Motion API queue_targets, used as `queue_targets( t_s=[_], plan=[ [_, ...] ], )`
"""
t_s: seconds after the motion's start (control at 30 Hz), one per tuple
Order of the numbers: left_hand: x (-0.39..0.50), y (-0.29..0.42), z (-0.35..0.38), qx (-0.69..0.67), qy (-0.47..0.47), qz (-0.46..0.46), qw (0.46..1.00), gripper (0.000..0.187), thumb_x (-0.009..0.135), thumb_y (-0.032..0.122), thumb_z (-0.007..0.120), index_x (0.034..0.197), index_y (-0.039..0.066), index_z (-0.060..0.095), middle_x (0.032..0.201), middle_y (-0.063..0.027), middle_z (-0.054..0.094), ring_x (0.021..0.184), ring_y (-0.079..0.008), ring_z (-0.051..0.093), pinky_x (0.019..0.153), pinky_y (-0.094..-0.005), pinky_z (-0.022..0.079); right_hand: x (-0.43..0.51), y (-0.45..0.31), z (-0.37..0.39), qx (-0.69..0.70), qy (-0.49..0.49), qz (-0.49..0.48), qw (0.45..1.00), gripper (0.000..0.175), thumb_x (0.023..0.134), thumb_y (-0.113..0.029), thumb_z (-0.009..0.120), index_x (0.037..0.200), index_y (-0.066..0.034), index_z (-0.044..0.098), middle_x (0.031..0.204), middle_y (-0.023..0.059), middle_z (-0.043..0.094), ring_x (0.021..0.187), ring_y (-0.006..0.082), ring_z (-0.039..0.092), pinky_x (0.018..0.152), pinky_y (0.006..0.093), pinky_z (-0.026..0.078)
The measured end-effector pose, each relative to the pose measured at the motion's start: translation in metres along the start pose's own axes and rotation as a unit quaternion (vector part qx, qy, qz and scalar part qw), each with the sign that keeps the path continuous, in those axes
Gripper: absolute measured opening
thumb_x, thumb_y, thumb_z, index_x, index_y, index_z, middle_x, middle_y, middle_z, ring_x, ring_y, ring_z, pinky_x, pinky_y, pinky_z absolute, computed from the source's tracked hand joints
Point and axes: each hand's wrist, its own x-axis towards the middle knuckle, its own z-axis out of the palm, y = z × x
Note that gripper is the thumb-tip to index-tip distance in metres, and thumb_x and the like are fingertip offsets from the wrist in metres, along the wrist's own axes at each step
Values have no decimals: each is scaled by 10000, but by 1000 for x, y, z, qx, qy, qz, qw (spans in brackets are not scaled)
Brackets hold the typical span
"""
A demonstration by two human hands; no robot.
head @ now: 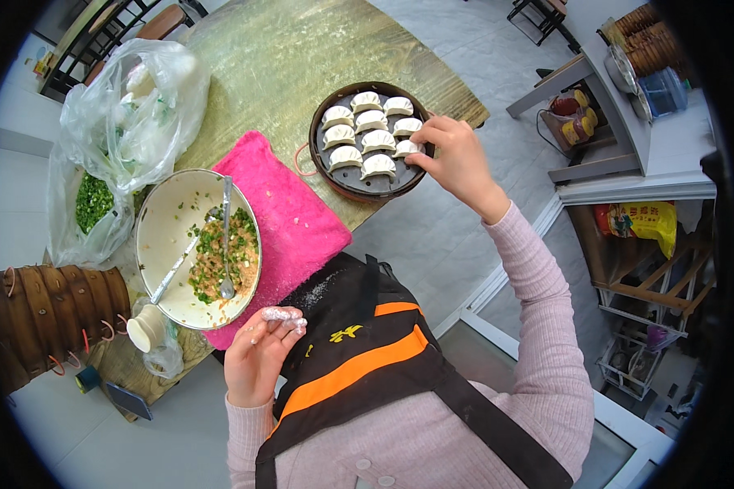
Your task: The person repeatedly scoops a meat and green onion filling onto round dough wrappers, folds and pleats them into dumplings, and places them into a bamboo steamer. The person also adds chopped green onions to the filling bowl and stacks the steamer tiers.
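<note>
My right hand pinches a pleated white dumpling between thumb and fingers at the right side of a round steamer basket. Several more dumplings sit in rows on its dark perforated liner. Palm up and holding nothing, my left hand rests over the black apron, white flour on its fingertips. Just beyond it stands a large cream bowl of minced filling with chopped green onion. Two metal utensils lean in the bowl.
A pink cloth lies under the bowl's right side. Clear plastic bags, one with chopped greens, stand at left. Nearer are stacked bamboo steamers, a pale stack of round wrappers and a phone at the wooden table's edge.
</note>
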Motion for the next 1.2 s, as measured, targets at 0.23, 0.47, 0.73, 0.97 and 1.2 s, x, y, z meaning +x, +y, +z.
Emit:
queue_targets(
  t_s=[0.23,0.47,0.73,0.97,1.2],
  plan=[
    [-34,29,-12,58,-10,106,993,361,886,224,551,1129,-42,531,1170,-192,533,1095,-320,532,998,-436,410,10,-12,-27,42,36,21,998,202,731,-165,779,837,-27,676,813,64,659,687,181,593,659,306,445],
    [-74,101,-75,375,312,394,779,264,928,65,526,1152,-60,585,1123,-150,616,1041,-223,591,902,-325,465,11,-82,11,171,-9,-126,977,61,796,-65,620,843,-38,648,803,113,618,785,293,599,693,408,485],
    [-60,139,-146,763,459,301,341,284,871,69,526,1106,-46,636,1043,-203,637,998,-377,590,915,-412,447,21,-150,110,-85,-172,-331,924,283,797,-142,540,1039,-22,625,971,83,570,1010,241,517,842,409,391],
    [-70,141,-161,703,428,347,450,274,799,0,537,1044,-61,642,1039,-218,628,993,-375,592,903,-414,452,14,-142,83,-42,-238,-312,919,346,765,-124,566,1093,-78,667,953,65,538,997,228,499,824,392,370],
    [-76,137,-160,708,436,371,413,224,740,-32,565,954,-43,629,947,-184,586,908,-371,578,845,-420,454,-17,-150,93,-45,-177,-344,921,221,765,-154,592,944,-85,703,916,70,568,986,238,521,804,396,385]
  ],
)
